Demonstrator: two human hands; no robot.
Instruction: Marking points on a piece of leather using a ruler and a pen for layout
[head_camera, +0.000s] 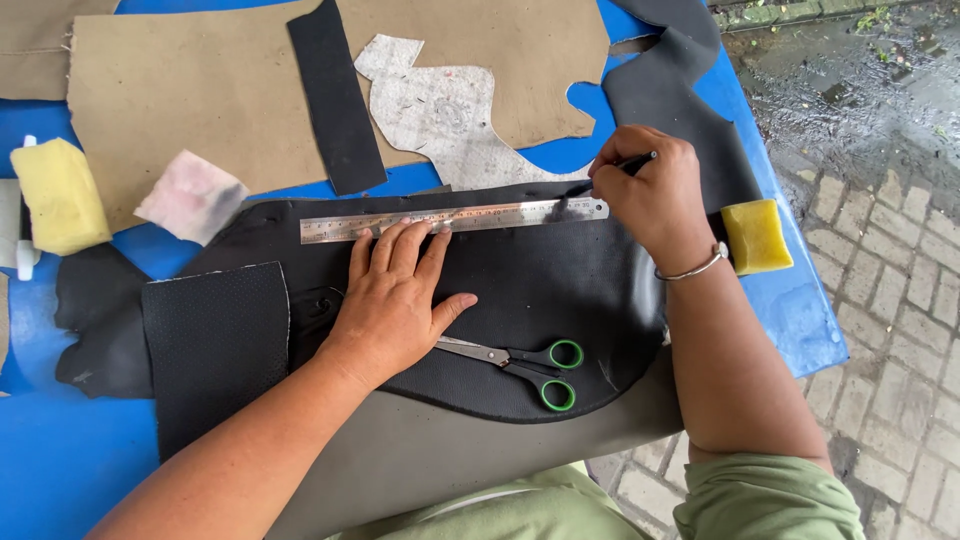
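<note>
The step in hand looked like marking a straight line on the large black leather-like sheet that lay across the blue tabletop. The left hand lay flat on that sheet, fingers spread, its fingertips pressing the lower edge of the long steel ruler that ran along the sheet's upper part. The right hand, at the ruler's right end, had its grip pinched shut around a thin dark pen-like tool, the tip angled down toward the ruler's end. By my judgement, the next move called for the ruler to be pinned without slipping while the tool ran along its edge.

Below the ruler, just right of the left hand, a pair of steel scissors with green-lined black handles rested on the sheet. Left of the ruler sat a dark perforated rectangular piece. Above the ruler lay a wide tan cardboard-like sheet, a narrow black strip and a pale grey cut-out pattern piece. A yellow sponge block sat right of the ruler, another yellow sponge far to its left. No packages, labels or signs were visible.
</note>
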